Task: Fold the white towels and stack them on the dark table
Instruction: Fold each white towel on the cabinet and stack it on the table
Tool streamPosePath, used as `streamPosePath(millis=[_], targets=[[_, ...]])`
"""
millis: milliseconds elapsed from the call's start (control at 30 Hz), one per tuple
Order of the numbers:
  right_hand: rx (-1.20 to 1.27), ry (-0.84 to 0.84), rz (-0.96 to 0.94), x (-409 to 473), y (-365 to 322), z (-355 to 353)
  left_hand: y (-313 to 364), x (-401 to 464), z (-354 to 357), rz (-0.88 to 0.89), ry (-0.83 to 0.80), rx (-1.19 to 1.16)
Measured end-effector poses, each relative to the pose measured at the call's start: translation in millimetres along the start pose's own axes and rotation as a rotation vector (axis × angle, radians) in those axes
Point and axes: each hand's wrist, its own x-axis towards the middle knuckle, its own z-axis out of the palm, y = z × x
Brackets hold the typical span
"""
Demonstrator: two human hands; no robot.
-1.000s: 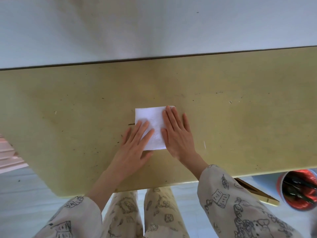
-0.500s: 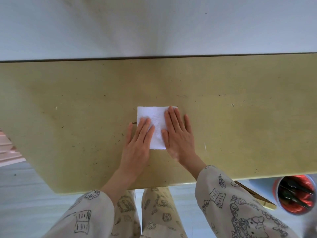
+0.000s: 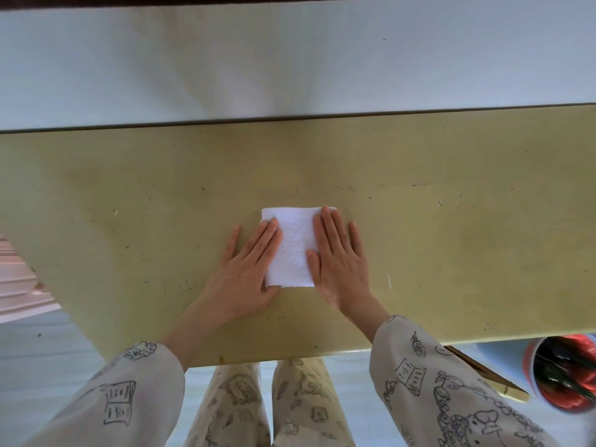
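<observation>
No readable brand or text anywhere; the only marks are doodle prints (books, leaves) on the sleeves (image 3: 429, 382) and trousers (image 3: 267, 408).

Folded white towel (image 3: 292, 250) lies flat near the middle of the yellowish tabletop (image 3: 451, 246), a bit closer to the near edge. Roughly rectangular, long axis running away from the person, short edges facing near and far. Far edge looks rounded like a fold; near edge squared off.

Left hand (image 3: 248, 269): flat, fingers straight and together, thumb spread out to the left. Fingers press on the towel's left edge, palm on the tabletop. Not gripping anything.

Right hand (image 3: 338, 259): flat, fingers straight, slightly fanned. Covers the towel's right edge, fingertips reaching its far right corner, thumb lying on the towel. Pressing, not pinching.

A strip of towel shows between the two hands.

Right of the person, below the tabletop's edge: a red round container (image 3: 561, 372) with dark contents, blurred, can't identify. Pale wall (image 3: 290, 59) behind the tabletop.
</observation>
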Motion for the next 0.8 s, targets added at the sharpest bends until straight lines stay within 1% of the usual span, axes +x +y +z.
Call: streamPosePath(millis=[67, 100, 133, 200, 267, 300, 400, 467, 533, 600, 733, 800], targets=[[0.004, 0.0, 0.002, 0.2, -0.3, 0.5, -2.5, -0.1, -4.5, 0.042, 0.02, -0.064], [0.005, -0.001, 0.005, 0.2, -0.5, 0.6, -3.1, 1.4, -9.6, 0.029, 0.043, -0.123], [0.004, -0.001, 0.007, 0.1, -0.5, 0.7, -3.5, 4.6, -16.4, -0.016, 0.09, -0.189], [0.0, 0.001, 0.005, 0.1, -0.4, 0.1, -3.9, 16.5, -33.1, -0.186, 0.209, -0.301], [-0.002, 0.004, -0.001, 0.1, -0.3, -0.4, -5.1, 34.1, -47.5, -0.353, 0.22, -0.38], [-0.003, 0.004, -0.003, 0.2, -0.4, -0.8, -6.3, 42.3, -51.6, -0.379, 0.195, -0.393], [-0.004, -0.004, -0.004, 0.5, -0.2, -0.7, -9.6, 60.0, -58.6, -0.332, 0.092, -0.375], [-0.003, -0.007, -0.005, 1.2, 0.4, 0.1, -11.6, 65.6, -62.3, -0.333, -0.033, -0.371], [-0.002, -0.005, -0.009, 1.2, 0.5, 0.6, -13.2, 70.3, -68.3, -0.337, -0.163, -0.321], [0.001, 0.003, -0.011, 1.2, 0.7, 1.1, -13.2, 76.1, -76.6, -0.338, -0.258, -0.28], [0.007, 0.006, -0.009, 1.5, 0.6, 0.9, -10.1, 89.1, -86.1, -0.334, -0.377, -0.101], [0.005, -0.007, -0.012, 1.4, 1.4, 1.1, -9.6, 94.0, -86.1, -0.318, -0.382, -0.015]])
